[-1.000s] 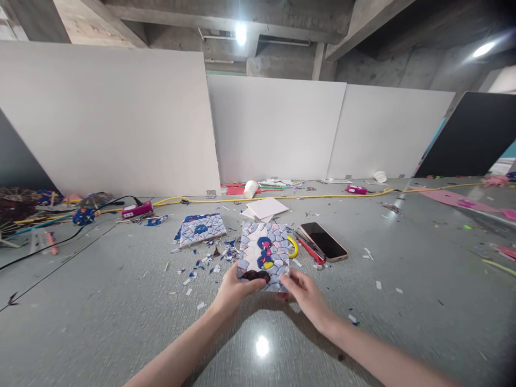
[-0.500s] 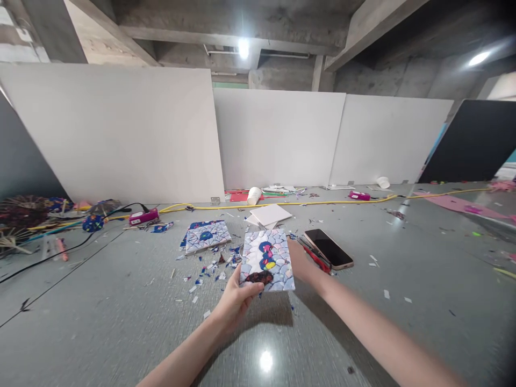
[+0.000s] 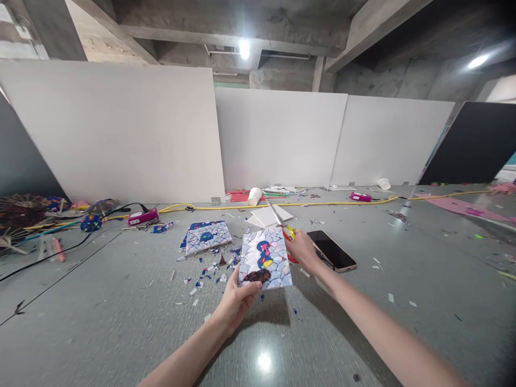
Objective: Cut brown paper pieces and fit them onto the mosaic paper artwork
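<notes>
A square panel [image 3: 252, 250] covered with pale blue patches, a blue, pink and yellow figure and a dark brown patch is tilted above the table. My left hand [image 3: 239, 295] grips its lower left corner, thumb on top. Just right of the panel, my right hand [image 3: 301, 250] is closed on scissors [image 3: 278, 216] with yellow and red handles, blades pointing up and left. A phone [image 3: 332, 250] lies right of that hand, with a dark tool partly hidden between them. To the left lies another patterned panel [image 3: 207, 236] among blue and white scraps.
White boards [image 3: 272, 216] lie behind the panel, near a tipped paper cup [image 3: 255, 196]. A yellow cable [image 3: 330, 203] crosses the grey table [image 3: 121, 322] before tall white partitions [image 3: 282, 140]. Magenta boxes [image 3: 144, 216] and craft scraps lie around.
My right hand has come up from behind the panel with the scissors, which lay beside the phone before. The panel in my left hand has shifted slightly left.
</notes>
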A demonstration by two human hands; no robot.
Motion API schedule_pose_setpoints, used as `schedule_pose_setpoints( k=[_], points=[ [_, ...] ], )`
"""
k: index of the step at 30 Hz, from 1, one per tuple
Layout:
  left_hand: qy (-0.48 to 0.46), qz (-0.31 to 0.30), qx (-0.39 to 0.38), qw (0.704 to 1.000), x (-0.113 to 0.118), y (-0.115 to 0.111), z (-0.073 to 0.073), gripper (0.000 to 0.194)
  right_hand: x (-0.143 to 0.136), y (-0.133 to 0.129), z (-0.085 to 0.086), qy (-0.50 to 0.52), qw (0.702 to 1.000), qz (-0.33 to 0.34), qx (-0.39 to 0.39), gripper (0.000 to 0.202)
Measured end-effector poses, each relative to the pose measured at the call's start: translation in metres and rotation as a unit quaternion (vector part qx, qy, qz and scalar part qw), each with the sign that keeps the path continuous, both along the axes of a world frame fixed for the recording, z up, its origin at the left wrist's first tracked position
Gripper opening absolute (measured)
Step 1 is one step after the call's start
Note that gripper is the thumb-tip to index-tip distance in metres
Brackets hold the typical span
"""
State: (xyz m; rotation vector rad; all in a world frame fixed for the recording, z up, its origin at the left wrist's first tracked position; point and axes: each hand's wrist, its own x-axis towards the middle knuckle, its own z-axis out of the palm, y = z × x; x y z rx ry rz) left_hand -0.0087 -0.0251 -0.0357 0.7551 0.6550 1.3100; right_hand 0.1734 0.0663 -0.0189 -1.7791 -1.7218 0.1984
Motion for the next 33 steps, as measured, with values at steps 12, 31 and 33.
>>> schedule_pose_setpoints(
  k=[12,31,33],
  points=[
    [0.122,0.131,-0.001,0.984,0.008,0.001,-0.011,0.066,0.055,-0.07,0.025,0.177,0.963,0.202,0.038,0.02],
    [0.26,0.26,0.053,0.929,-0.01,0.015,-0.022,0.068,0.073,-0.062,0.016,-0.381,0.897,0.199,0.108,0.051],
    [0.271,0.258,0.056,0.926,-0.01,0.015,-0.02,0.068,0.074,-0.061,0.016,-0.389,0.891,0.202,0.121,0.051]
  ],
)
